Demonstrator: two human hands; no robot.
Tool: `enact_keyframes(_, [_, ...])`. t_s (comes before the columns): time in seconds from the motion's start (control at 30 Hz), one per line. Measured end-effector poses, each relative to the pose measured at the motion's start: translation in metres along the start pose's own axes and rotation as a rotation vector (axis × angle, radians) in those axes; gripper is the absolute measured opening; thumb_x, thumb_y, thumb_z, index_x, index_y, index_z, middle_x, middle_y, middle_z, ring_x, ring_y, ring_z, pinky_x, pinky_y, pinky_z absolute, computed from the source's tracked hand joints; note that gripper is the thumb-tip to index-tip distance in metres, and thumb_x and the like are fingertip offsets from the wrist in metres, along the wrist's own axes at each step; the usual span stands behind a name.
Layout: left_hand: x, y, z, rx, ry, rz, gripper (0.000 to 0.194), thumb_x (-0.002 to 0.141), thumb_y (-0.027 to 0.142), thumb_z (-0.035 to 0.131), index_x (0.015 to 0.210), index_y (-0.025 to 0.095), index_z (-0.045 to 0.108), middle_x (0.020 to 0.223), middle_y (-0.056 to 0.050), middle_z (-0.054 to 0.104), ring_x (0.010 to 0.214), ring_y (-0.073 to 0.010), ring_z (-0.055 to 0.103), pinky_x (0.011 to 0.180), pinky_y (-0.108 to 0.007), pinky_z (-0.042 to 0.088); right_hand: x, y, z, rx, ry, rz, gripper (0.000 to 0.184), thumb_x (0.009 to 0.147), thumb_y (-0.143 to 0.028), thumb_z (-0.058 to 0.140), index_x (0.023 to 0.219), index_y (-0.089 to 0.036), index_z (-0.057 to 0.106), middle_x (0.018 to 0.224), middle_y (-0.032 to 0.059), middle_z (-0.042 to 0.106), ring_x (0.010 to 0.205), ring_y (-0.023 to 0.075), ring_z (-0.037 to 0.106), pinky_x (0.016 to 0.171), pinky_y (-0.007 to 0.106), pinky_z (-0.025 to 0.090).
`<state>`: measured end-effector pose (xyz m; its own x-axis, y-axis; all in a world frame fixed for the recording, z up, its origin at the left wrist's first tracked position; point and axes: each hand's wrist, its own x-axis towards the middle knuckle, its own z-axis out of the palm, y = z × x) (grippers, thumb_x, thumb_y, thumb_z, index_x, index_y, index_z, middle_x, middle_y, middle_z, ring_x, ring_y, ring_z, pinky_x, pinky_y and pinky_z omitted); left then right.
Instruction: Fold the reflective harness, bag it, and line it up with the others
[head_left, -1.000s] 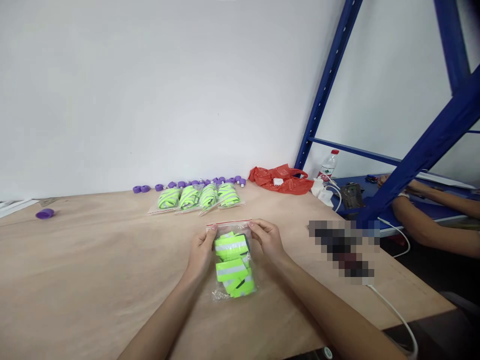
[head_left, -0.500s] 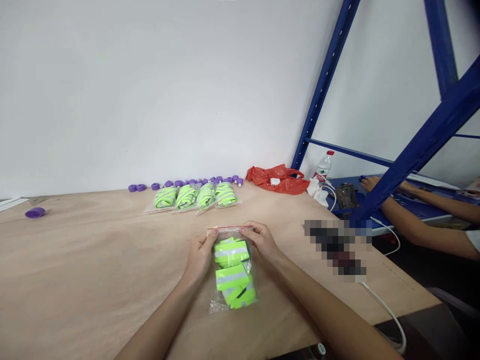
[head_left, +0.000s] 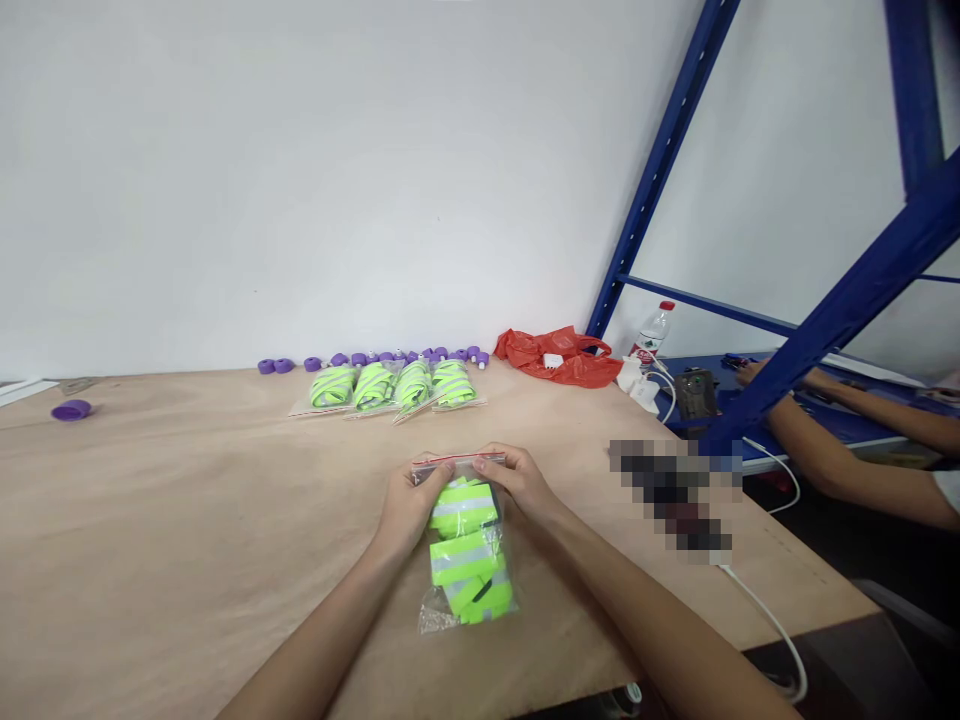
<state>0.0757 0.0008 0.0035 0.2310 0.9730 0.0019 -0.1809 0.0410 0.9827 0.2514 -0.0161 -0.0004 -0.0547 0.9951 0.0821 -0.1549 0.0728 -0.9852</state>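
Observation:
A clear zip bag (head_left: 465,545) with a red seal strip lies on the wooden table (head_left: 187,520) in front of me, holding folded neon-green reflective bands. My left hand (head_left: 405,505) pinches the bag's top left corner. My right hand (head_left: 517,480) pinches the top right end of the seal. Both hands are closed on the bag's upper edge.
Several filled bags of green bands (head_left: 390,385) lie in a row near the wall, with purple caps (head_left: 375,358) behind them and one purple cap (head_left: 71,410) at far left. A red plastic bag (head_left: 559,355), a water bottle (head_left: 651,335), white cable (head_left: 757,610) and another person's arms (head_left: 840,450) are at right.
My hands have drawn closer together along the bag's top edge, and the seal strip now sits between my fingertips. The bag has stayed in place.

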Motion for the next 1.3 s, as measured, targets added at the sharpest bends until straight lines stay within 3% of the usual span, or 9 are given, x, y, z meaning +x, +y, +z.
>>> enact_keyframes(0.2, [0.001,-0.003,0.001,0.023,-0.020,0.028,0.043,0.069,0.052,0.080,0.083,0.012,0.071,0.076,-0.006,0.070,0.067,-0.0179,0.061,0.061,-0.025,0.047,0.001,0.000,0.001,-0.057,0.004,-0.019,0.037,0.070,-0.051,0.081,0.073,-0.016,0.070,0.069,0.0011,0.064,0.064,0.0140,0.054,0.060,0.025,0.041])
enact_keyframes(0.57, [-0.002,0.004,0.003,0.038,0.011,0.055,0.042,0.065,0.052,0.081,0.066,0.014,0.063,0.060,0.000,0.062,0.055,-0.0132,0.053,0.053,-0.023,0.040,-0.001,0.000,0.003,-0.066,0.038,-0.031,0.037,0.070,-0.051,0.081,0.066,-0.017,0.066,0.063,-0.0007,0.057,0.060,0.0126,0.047,0.056,0.024,0.035])
enact_keyframes(0.8, [0.001,-0.001,0.003,0.006,-0.024,0.024,0.042,0.065,0.051,0.082,0.077,0.012,0.071,0.072,-0.005,0.070,0.065,-0.0168,0.061,0.061,-0.025,0.046,-0.001,0.004,0.000,-0.074,0.047,-0.037,0.036,0.069,-0.048,0.081,0.065,-0.017,0.064,0.060,-0.0018,0.055,0.057,0.0119,0.046,0.054,0.024,0.034])
enact_keyframes(0.97, [0.003,-0.005,0.001,-0.013,-0.058,0.008,0.042,0.066,0.050,0.083,0.082,0.012,0.073,0.081,-0.007,0.074,0.072,-0.0192,0.064,0.066,-0.027,0.049,0.000,0.005,-0.002,-0.060,0.010,-0.011,0.035,0.071,-0.048,0.081,0.070,-0.016,0.068,0.066,-0.0002,0.060,0.062,0.0125,0.049,0.056,0.024,0.037])
enact_keyframes(1.3, [0.002,-0.009,0.001,0.000,-0.058,0.027,0.040,0.065,0.049,0.084,0.078,0.013,0.074,0.079,-0.008,0.075,0.072,-0.0192,0.066,0.066,-0.027,0.049,0.001,0.003,-0.003,-0.143,-0.066,-0.001,0.036,0.073,-0.050,0.080,0.080,-0.016,0.073,0.078,0.0033,0.069,0.072,0.0158,0.059,0.064,0.025,0.044])
